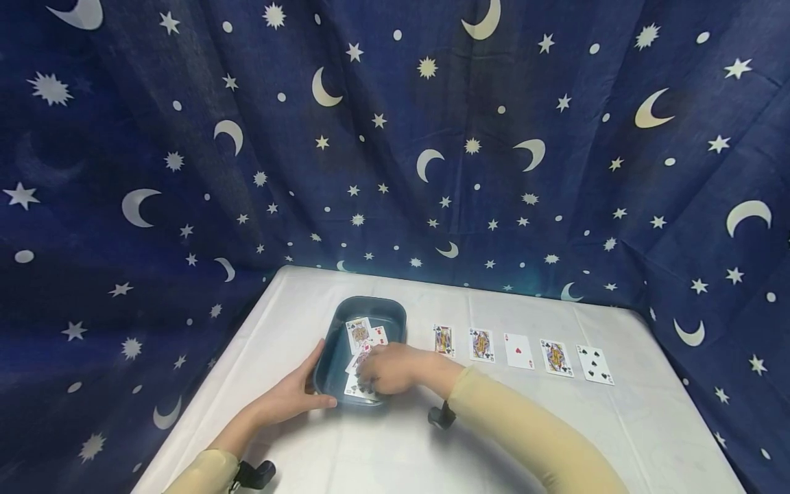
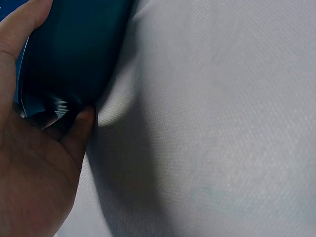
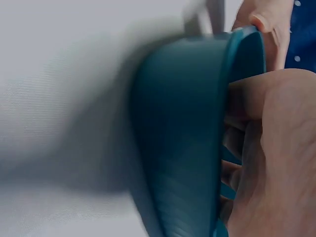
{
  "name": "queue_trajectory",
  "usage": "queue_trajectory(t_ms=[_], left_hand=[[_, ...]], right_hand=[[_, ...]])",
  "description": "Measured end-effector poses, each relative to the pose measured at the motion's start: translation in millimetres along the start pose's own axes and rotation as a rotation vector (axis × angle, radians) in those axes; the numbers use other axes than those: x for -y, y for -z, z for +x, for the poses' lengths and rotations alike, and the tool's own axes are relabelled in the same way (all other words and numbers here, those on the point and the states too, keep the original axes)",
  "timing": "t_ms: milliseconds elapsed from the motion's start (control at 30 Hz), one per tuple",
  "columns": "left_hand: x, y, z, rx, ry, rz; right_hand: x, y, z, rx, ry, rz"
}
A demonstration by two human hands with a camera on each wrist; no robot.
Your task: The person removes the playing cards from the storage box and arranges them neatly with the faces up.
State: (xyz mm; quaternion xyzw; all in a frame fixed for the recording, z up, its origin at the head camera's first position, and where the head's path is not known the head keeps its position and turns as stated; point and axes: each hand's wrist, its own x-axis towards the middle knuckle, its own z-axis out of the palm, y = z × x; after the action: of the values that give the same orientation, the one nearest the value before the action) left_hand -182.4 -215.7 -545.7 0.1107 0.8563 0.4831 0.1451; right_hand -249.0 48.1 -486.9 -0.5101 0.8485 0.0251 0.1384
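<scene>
A dark teal tray (image 1: 391, 317) with raised walls stands on the table, several face-up playing cards loose inside it. Among them are a face card (image 1: 358, 333) and a card with black pips (image 1: 356, 388). My left hand (image 1: 289, 398) grips the tray's left side, thumb at the near corner of the rim, fingers along the wall. Over the near right wall reaches my right hand (image 1: 395, 369), its bent fingers (image 3: 233, 143) down inside among the cards. The fingertips are hidden, and I cannot tell whether they pinch a card.
Right of the tray, several face-up cards lie in a spaced row, including an ace of hearts (image 1: 518, 350), face cards (image 1: 557, 357) and a black pip card (image 1: 595, 364). A white cloth (image 1: 370, 453) covers the table. Behind hangs a navy curtain (image 1: 395, 158) with moons and stars.
</scene>
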Motion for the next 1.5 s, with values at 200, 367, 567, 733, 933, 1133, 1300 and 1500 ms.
queue_trajectory(t_ms=[200, 367, 567, 733, 933, 1133, 1300, 1500], left_hand=[[1.0, -1.1, 0.8, 0.0, -0.001, 0.006], [0.8, -1.4, 1.0, -0.002, -0.006, 0.009], [0.2, -1.8, 1.0, 0.005, -0.017, 0.006], [-0.6, -1.2, -0.1, 0.011, -0.026, -0.008], [-1.9, -1.3, -1.6, 0.007, -0.025, -0.014], [-1.2, -1.8, -0.7, 0.002, -0.012, 0.002], [-0.7, -2.2, -0.1, -0.007, -0.002, 0.016], [-1.7, -1.9, -1.3, 0.001, -0.012, 0.003]], right_hand=[[2, -4, 1, 0.056, -0.047, -0.126], [3, -3, 4, 0.054, -0.116, -0.184], [-1, -5, 11, 0.025, -0.161, -0.198], [-9, -6, 17, -0.046, -0.187, -0.121], [-10, -4, 22, -0.052, -0.256, -0.064], [-12, -5, 25, -0.046, -0.288, -0.083], [-12, -5, 26, -0.039, -0.307, -0.06], [-11, -4, 26, -0.043, -0.317, -0.032]])
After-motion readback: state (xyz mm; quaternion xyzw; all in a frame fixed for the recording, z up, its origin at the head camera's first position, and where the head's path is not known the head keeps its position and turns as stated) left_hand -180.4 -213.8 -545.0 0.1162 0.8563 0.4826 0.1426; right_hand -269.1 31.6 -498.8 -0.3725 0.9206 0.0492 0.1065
